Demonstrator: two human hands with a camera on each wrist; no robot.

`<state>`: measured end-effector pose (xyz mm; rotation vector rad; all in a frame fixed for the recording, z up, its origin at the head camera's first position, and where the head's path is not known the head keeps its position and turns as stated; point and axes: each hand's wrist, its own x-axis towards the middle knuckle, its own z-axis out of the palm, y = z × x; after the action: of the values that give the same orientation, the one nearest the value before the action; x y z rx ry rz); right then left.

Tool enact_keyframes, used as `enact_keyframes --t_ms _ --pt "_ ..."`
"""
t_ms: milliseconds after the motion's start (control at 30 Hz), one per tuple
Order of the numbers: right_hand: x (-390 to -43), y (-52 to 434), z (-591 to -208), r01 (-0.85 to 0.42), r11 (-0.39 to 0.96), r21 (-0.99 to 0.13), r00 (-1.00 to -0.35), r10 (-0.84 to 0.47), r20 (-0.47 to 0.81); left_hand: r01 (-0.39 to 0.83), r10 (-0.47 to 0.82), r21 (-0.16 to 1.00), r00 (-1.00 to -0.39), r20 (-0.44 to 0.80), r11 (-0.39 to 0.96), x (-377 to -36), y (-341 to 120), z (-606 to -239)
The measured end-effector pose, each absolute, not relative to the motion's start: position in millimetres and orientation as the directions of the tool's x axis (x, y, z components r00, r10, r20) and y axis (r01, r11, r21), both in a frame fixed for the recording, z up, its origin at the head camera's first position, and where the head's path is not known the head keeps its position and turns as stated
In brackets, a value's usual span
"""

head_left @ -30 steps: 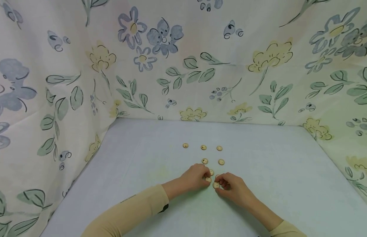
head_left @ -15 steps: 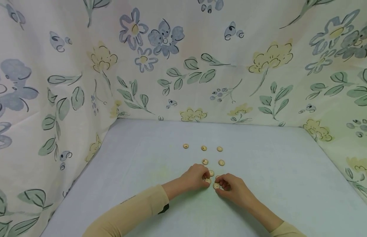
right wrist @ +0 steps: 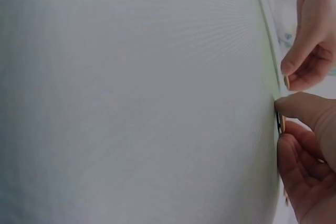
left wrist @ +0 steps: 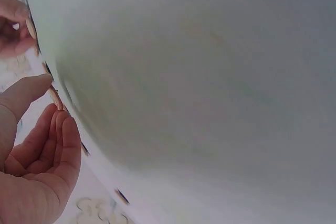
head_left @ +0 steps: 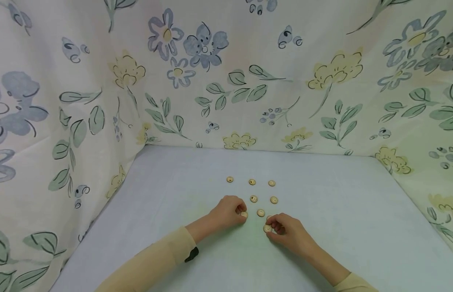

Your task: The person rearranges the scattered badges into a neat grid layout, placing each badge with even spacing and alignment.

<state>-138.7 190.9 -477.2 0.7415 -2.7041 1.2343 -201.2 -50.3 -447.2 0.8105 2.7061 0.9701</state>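
Left hand pinching a wooden button on the pale table, at nine o'clock of the loose button. Right hand pinching another button, at five o'clock of it.

The head camera looks forward and down over the table from the near side. Both wrist cameras sit close, skimming its surface; all views share both hands' fingertips.
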Motion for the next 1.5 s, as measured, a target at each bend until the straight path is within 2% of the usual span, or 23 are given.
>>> enact_keyframes --t_ms 567,1500 --pt "-137 191 -479 -0.439 0.558 -0.704 -0.886 -0.398 0.237 0.341 0.422 0.621 -0.906 0.018 0.706 -240 -86 -451" --pt "-138 191 -476 -0.441 0.574 -0.690 -0.887 -0.394 0.240 0.269 0.385 0.629 -0.921 -0.052 0.729 -244 -85 -442"
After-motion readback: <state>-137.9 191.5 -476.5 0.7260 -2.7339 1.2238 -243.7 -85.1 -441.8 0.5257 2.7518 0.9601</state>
